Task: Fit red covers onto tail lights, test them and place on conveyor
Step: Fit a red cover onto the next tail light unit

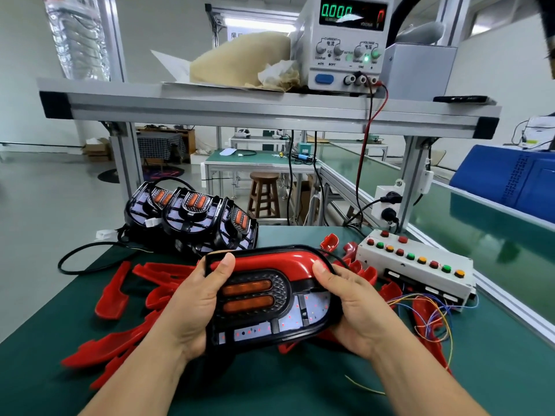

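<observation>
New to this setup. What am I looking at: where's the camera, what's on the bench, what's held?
No robot here: a person works with bare hands, and the single picture comes from a camera worn on the head, looking forward and down. The left hand and right hand grip a black tail light by its two ends, thumbs pressed on a red cover along its top edge. On the green table lie loose red covers, a cluster of tail lights without covers and a white button box with coloured wires. On the shelf above, a power supply reads 0.000. The long green belt at the right looks like the conveyor.
</observation>
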`<control>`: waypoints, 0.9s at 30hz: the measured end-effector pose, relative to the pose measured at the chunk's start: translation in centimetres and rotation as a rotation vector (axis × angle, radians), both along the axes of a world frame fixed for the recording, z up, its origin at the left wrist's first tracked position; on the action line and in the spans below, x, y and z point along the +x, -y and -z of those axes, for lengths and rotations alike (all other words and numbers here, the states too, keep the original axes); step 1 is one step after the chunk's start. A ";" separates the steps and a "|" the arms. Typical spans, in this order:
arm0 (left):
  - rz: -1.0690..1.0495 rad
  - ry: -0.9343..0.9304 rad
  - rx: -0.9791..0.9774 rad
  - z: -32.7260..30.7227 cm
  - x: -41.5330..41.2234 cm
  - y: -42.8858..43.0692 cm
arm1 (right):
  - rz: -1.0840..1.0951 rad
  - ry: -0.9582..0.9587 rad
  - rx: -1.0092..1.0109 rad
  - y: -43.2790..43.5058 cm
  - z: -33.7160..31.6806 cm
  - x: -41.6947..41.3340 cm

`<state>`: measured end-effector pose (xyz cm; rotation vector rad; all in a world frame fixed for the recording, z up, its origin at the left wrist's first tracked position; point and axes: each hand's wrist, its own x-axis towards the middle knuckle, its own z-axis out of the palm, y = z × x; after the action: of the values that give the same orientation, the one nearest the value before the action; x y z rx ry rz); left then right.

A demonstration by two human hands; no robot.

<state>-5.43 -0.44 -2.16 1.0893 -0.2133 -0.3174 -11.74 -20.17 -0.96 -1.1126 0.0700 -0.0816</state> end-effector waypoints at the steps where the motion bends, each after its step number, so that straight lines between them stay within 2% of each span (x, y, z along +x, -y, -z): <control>1: 0.004 -0.010 0.007 0.0 0.0 -0.2 | -0.014 -0.013 0.000 0.0 0.0 0.0; 9: 0.038 -0.050 -0.007 0.1 -0.1 -0.3 | 0.033 -0.024 0.008 -0.1 0.4 0.3; 14: 0.013 0.020 0.003 -0.2 -0.4 0.4 | 0.044 0.009 0.026 0.0 0.2 0.3; 18: 0.076 0.073 -0.039 -0.5 -0.5 0.8 | 0.077 0.099 0.041 0.8 -0.5 0.4; 21: 0.107 0.110 0.069 -0.2 -0.4 0.9 | 0.080 0.154 0.033 1.8 -1.1 0.3; 24: 0.093 0.020 0.021 0.1 -0.3 1.1 | 0.012 0.217 -0.078 3.3 -1.9 -0.4; 27: 0.043 -0.037 -0.122 -0.4 -0.1 1.0 | 0.196 0.218 -0.319 6.4 -3.1 -1.6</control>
<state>-5.53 -1.48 -1.76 0.9584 -0.2208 -0.3576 -13.37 -26.58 2.15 -1.4066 -0.0311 -0.4002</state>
